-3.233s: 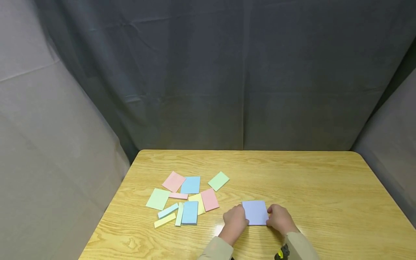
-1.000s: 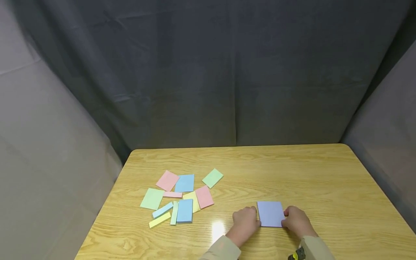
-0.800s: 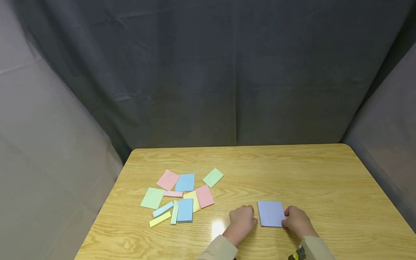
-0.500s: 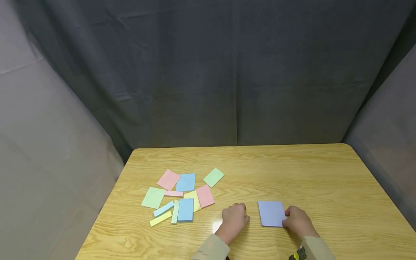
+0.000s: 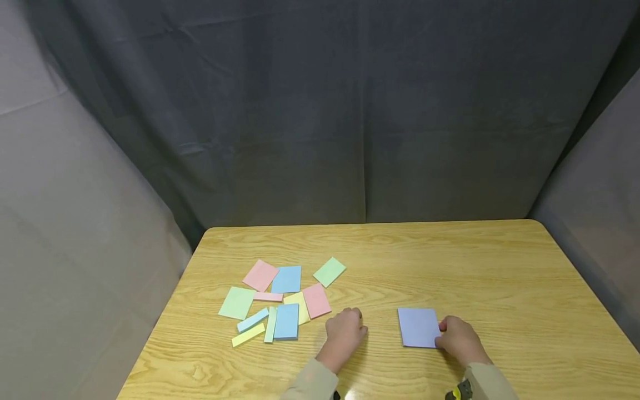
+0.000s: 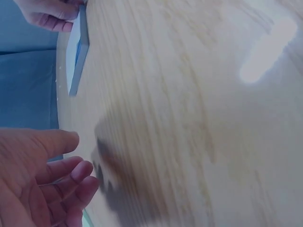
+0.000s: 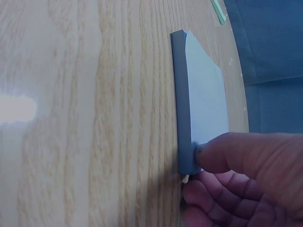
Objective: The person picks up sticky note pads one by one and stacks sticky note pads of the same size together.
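A square purple sticky note pad (image 5: 418, 328) lies on the wooden table, right of the other pads. My right hand (image 5: 459, 340) pinches its right edge; in the right wrist view the thumb (image 7: 215, 153) presses on the top face near the corner, with the fingers curled below the edge. My left hand (image 5: 342, 336) holds nothing and is over the table between the purple pad and the group of pads, its fingers loosely bent. The pink pad (image 5: 317, 300) in that group is nearest to it.
Left of centre lie several pads: a blue one (image 5: 286, 322), a yellow one (image 5: 300, 307) partly covered by the pink, two green ones, another pink (image 5: 260, 275) and another blue (image 5: 286, 279). Narrow strips (image 5: 248, 335) lie among them. A dark curtain (image 5: 320, 139) hangs behind the table.
Between both hands, the purple pad has slid right, away from the group. Within the last second my left hand has let go of it and moved left. The right hand stays at its edge.
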